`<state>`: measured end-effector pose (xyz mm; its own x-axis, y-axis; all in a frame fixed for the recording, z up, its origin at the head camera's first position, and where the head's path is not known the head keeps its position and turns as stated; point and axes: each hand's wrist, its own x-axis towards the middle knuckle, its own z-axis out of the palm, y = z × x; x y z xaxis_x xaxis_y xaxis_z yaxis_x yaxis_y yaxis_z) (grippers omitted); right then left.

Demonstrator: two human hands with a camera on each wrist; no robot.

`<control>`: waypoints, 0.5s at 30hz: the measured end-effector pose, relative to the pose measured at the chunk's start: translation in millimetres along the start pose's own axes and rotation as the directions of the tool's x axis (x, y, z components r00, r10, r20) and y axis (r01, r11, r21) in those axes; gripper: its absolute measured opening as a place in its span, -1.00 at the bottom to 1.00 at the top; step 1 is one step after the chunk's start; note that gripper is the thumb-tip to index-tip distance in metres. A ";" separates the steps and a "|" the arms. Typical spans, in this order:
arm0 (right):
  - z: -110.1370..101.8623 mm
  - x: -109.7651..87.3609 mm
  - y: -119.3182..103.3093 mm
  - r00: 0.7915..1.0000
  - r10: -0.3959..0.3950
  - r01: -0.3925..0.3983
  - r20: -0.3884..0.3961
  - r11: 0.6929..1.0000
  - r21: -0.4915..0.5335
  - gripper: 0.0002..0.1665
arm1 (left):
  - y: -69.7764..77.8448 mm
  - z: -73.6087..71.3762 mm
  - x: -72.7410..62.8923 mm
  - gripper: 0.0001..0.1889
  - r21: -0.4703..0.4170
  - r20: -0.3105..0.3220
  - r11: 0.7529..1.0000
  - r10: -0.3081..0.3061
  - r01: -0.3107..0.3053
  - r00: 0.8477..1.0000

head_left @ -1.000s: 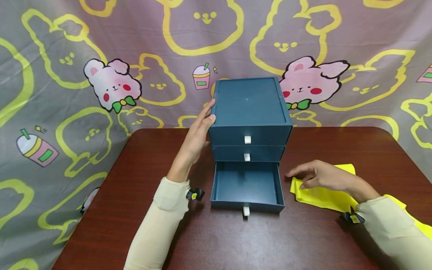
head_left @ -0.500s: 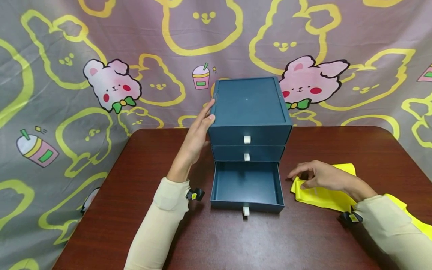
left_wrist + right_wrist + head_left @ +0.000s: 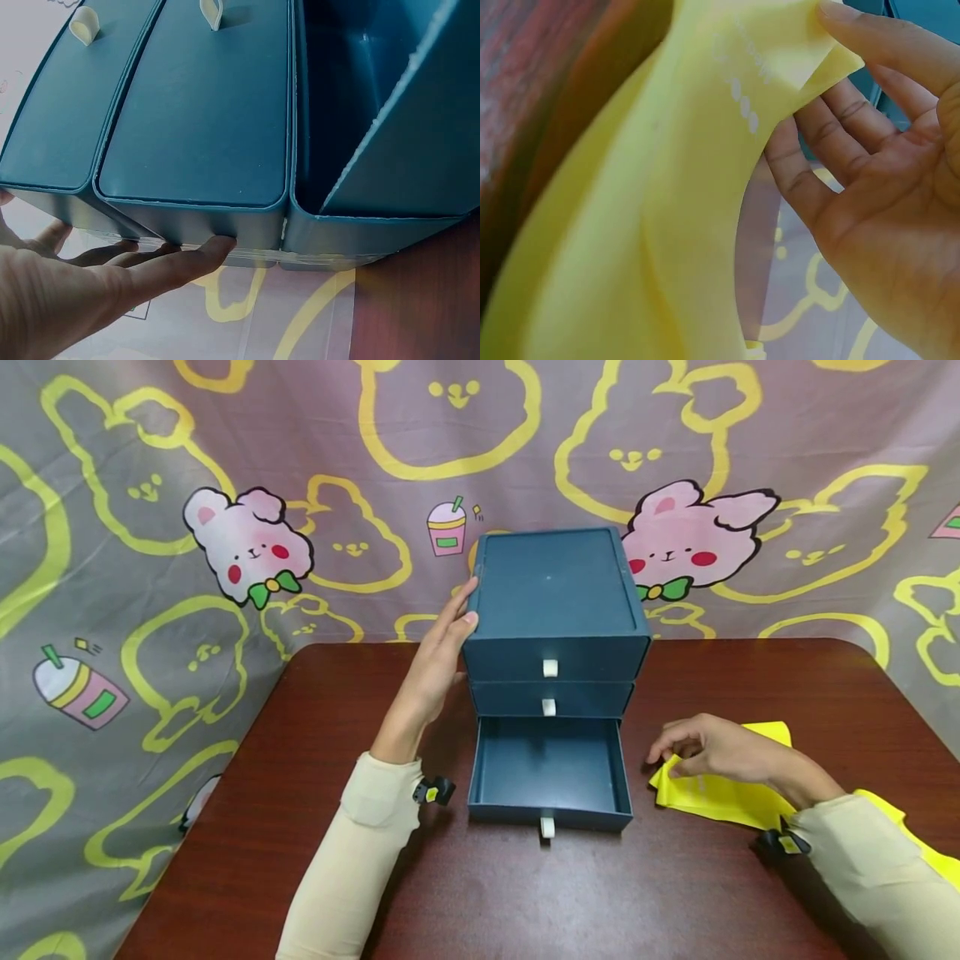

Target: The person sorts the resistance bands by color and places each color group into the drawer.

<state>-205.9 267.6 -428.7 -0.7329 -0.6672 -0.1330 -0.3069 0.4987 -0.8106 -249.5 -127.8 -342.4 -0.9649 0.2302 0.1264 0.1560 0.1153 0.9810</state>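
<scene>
A dark blue drawer box (image 3: pixel 553 589) with three stacked drawers stands at the middle of the table. Its bottom drawer (image 3: pixel 510 817) is pulled out, with nothing seen inside; the upper two are closed. My left hand (image 3: pixel 429 681) rests against the box's left side, its fingers fairly straight, as the left wrist view shows too. To the right of the box, my right hand (image 3: pixel 731 750) pinches the folded end of a flat yellow exercise band (image 3: pixel 723 802) between thumb and fingers. White print shows on the band in the right wrist view, where the thumb (image 3: pixel 847 16) lies over its edge.
The brown wooden table (image 3: pixel 330 710) carries everything. More of the yellow band trails to the table's right edge, partly behind the right forearm. White pull tabs (image 3: pixel 547 828) stick out from the drawer fronts. A patterned curtain (image 3: pixel 337 435) hangs behind and at left.
My right fingers have shifted slightly to the right and closed on the band's end, which is now a little lifted and folded. The left hand and the drawers have stayed in place.
</scene>
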 end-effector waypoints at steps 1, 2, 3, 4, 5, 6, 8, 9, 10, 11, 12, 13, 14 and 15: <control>-0.3 -0.5 -0.6 1.000 -0.012 0.012 0.001 1.000 0.004 -0.74 | 0.4 0.1 -0.2 -0.42 -0.002 0.001 1.000 0.001 -0.001 1.000; -0.8 -0.9 -1.1 1.000 -0.027 0.027 0.004 1.000 0.010 -0.74 | 0.6 0.0 -0.3 -0.42 -0.002 0.001 1.000 0.001 -0.001 1.000; -1.3 -1.2 -1.6 0.999 -0.043 0.043 0.007 0.999 0.012 -0.74 | 0.8 -0.1 -0.3 -0.42 -0.003 0.002 1.000 0.003 -0.003 1.000; -1.9 -1.3 -2.3 0.999 -0.051 0.051 0.012 0.999 0.013 -0.73 | 1.1 -0.1 -0.6 -0.42 -0.006 0.001 1.000 0.004 -0.004 1.000; -2.5 -1.4 -2.9 0.998 -0.058 0.058 0.018 0.998 0.016 -0.72 | 1.3 -0.1 -0.8 -0.42 -0.008 0.002 1.000 0.005 -0.005 1.000; -3.1 -1.3 -3.6 0.998 -0.056 0.056 0.026 0.998 0.017 -0.71 | 1.5 -0.2 -1.0 -0.42 -0.009 0.002 1.000 0.006 -0.006 1.000; -4.1 -1.3 -5.2 0.998 -0.042 0.042 0.040 0.999 0.013 -0.70 | 1.1 -0.4 -1.0 -0.42 -0.007 0.001 1.000 0.008 -0.008 1.000; -4.4 -1.3 -6.0 0.998 -0.033 0.032 0.045 0.999 0.007 -0.71 | 0.9 -0.5 -0.8 -0.42 -0.008 0.001 1.000 0.009 -0.009 1.000; -4.6 -1.4 -6.9 0.998 -0.023 0.023 0.050 1.000 0.004 -0.71 | 0.7 -0.5 -0.7 -0.42 -0.007 0.002 1.000 0.009 -0.009 1.000; -4.8 -1.5 -7.6 0.998 -0.020 0.020 0.053 1.000 0.000 -0.72 | 0.3 -0.6 -0.4 -0.42 -0.006 0.003 1.000 0.011 -0.011 1.000; -5.1 -1.8 -8.4 0.999 -0.013 0.014 0.052 1.000 -0.004 -0.72 | 0.1 -0.6 -0.3 -0.42 -0.005 0.004 1.000 0.011 -0.011 1.000; -5.3 -2.2 -9.2 0.999 -0.014 0.014 0.048 1.000 -0.007 -0.73 | -0.1 -0.5 -0.1 -0.42 -0.006 0.007 1.000 0.011 -0.011 1.000; -5.6 -2.7 -9.8 0.999 -0.020 0.021 0.043 1.000 -0.010 -0.73 | 0.0 -0.5 -0.2 -0.42 -0.005 0.006 1.000 0.010 -0.010 1.000; -6.0 -3.3 -10.8 0.999 -0.028 0.028 0.038 1.000 -0.014 -0.73 | -0.1 -0.6 -0.1 -0.42 -0.005 0.006 1.000 0.010 -0.010 1.000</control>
<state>-203.8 267.7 -416.1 -0.7003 -0.7015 -0.1320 -0.3360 0.4871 -0.8062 -249.6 -128.4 -342.4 -0.9620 0.2373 0.1354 0.1648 0.1085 0.9804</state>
